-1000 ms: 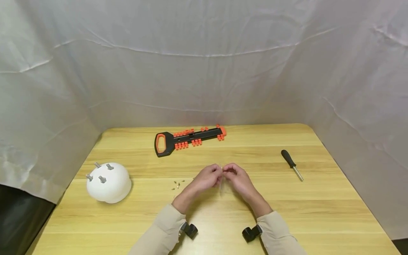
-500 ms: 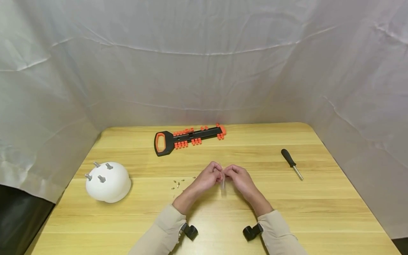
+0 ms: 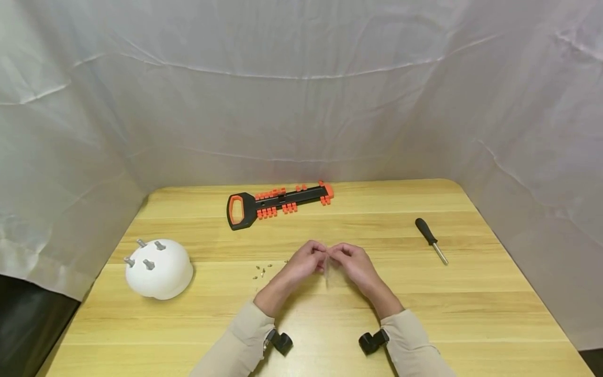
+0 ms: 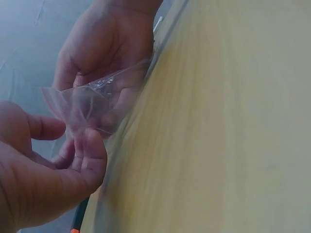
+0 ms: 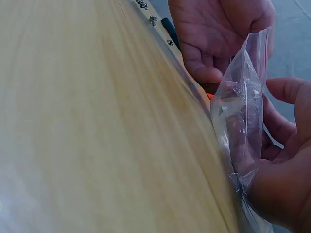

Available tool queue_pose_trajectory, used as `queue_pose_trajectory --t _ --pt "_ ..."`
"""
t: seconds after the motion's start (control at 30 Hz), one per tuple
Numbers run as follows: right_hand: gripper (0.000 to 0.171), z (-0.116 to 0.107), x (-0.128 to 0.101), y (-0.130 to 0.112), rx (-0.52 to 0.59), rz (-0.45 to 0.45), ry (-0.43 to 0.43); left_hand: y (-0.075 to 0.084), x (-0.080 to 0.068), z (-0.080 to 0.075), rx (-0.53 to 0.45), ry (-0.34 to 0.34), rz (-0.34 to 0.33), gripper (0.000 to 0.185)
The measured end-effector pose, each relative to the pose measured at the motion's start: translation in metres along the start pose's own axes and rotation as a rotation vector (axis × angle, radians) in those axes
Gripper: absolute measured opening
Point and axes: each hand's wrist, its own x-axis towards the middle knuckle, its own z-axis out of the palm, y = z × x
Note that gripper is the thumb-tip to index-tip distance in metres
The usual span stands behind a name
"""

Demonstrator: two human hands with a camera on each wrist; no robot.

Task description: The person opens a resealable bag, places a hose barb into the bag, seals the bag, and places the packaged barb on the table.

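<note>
Left hand (image 3: 303, 263) and right hand (image 3: 355, 266) both pinching clear plastic bag (image 5: 243, 109) above tabletop (image 3: 471, 309); small metal pieces (image 5: 153, 21) lying near left hand, screwdriver (image 3: 433, 242) resting at right.

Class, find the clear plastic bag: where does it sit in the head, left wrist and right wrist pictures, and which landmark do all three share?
Head: clear bag, lower half, just right of centre, hanging between left hand and right hand.
Left wrist: clear bag left of centre, partly overlapping the right hand.
Right wrist: clear bag right of centre.
Shared landmark: wooden tabletop.
</note>
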Motion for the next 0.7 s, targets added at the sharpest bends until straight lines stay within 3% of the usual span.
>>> queue_pose_trajectory --t 0.3,0.53,0.7 --pt "0.022 -0.0002 0.0001 -0.0012 0.035 0.003 -0.001 -0.0031 -0.0012 -0.0001 0.069 -0.039 0.078 0.013" --pt "0.018 -0.0017 -0.0001 -0.0007 0.065 -0.031 -0.046 0.0003 -0.0014 -0.0026 0.079 0.011 0.033 0.018" --pt "0.016 -0.0012 -0.0006 -0.0015 0.075 -0.039 -0.058 0.0030 -0.0029 -0.0034 0.054 0.002 0.033 0.021"
